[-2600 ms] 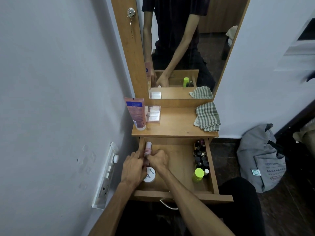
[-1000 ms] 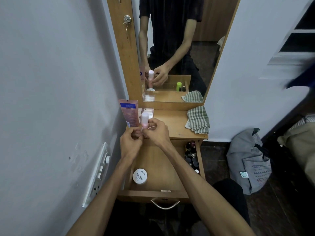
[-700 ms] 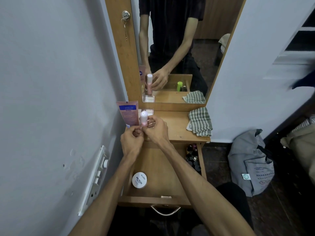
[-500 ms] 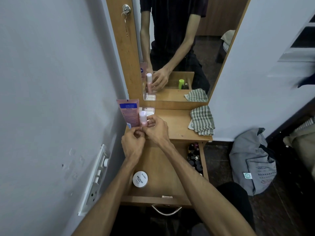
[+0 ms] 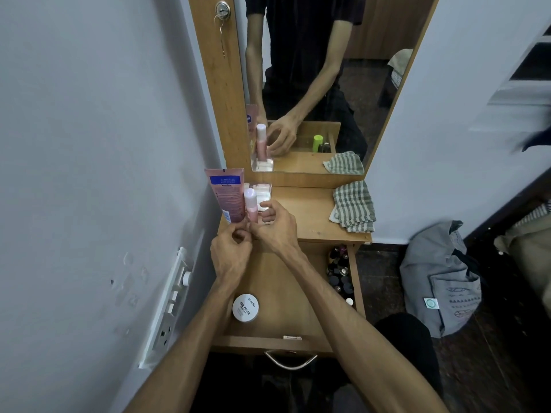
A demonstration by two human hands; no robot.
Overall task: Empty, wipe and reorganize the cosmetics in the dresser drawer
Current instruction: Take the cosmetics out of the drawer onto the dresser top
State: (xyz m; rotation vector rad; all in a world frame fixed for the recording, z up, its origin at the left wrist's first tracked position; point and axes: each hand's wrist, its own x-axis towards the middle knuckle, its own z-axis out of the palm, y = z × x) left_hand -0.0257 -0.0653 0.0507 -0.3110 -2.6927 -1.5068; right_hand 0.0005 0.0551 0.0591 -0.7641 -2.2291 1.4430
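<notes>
We stand the slim pink bottle with a white cap (image 5: 250, 205) on the wooden dresser top (image 5: 304, 213), beside the pink tube (image 5: 228, 195), to empty the wooden drawer (image 5: 280, 281). Our right hand (image 5: 275, 226) has fingers apart near it; our left hand (image 5: 231, 254) has curled fingers at its base, grip unclear.

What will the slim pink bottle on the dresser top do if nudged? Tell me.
The slim pink bottle stands upright, tall and narrow, so it would probably tip easily. It looks round, so it may roll once down. The pink tube close beside it might catch a leftward fall.

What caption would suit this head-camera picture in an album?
Both hands, left hand and right hand, set a pink bottle upright on the dresser top above the open drawer.
</notes>
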